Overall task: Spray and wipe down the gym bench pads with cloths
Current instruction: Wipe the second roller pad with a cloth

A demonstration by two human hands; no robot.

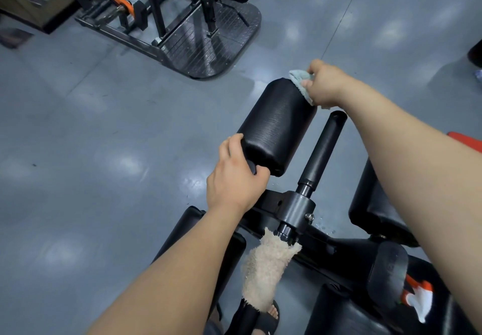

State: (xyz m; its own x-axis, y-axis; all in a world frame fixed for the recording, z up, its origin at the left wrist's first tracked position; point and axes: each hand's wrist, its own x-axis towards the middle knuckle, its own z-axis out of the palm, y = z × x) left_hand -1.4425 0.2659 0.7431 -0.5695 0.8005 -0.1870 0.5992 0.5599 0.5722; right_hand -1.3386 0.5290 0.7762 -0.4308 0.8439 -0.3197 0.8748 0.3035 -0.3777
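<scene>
Wipe step in hand, judged from cloth contact. Right hand (pixel 323 84) reaches forward, its fingers (pixel 307 83) clenched on a pale blue-green cloth (pixel 300 79) and pressing it against the far end of the black roller pad (pixel 279 126). Left hand (pixel 234 178) steadies the same pad at its near end, fingers curled round the edge by the axle; exactly what they close on beneath the palm cannot be told. The roller pad sits out over the grey floor (pixel 104 139), angled away from the person and mounted on a dark metal frame (pixel 294 209). Beside it, on the right, a bare black bar (pixel 323 152) carries no roller. Pad covering: black vinyl, fine grain lines, dull sheen, no visible tears; whether it is wet cannot be told. A few droplets (pixel 323 226) show on the frame near the bracket, which suggests spraying is done for this part. A second, beige shaggy cloth (pixel 266 264) hangs draped over the frame, untouched. Further black pads (pixel 375 204) lie to the lower right, and an orange-and-white object (pixel 417 300) by them may be a sprayer head, not certain. Next move, as a judgement: draw the cloth along and round the roller toward the near end, with the left hand holding against rotation, then shift the grip so the covered patch gets wiped.
</scene>
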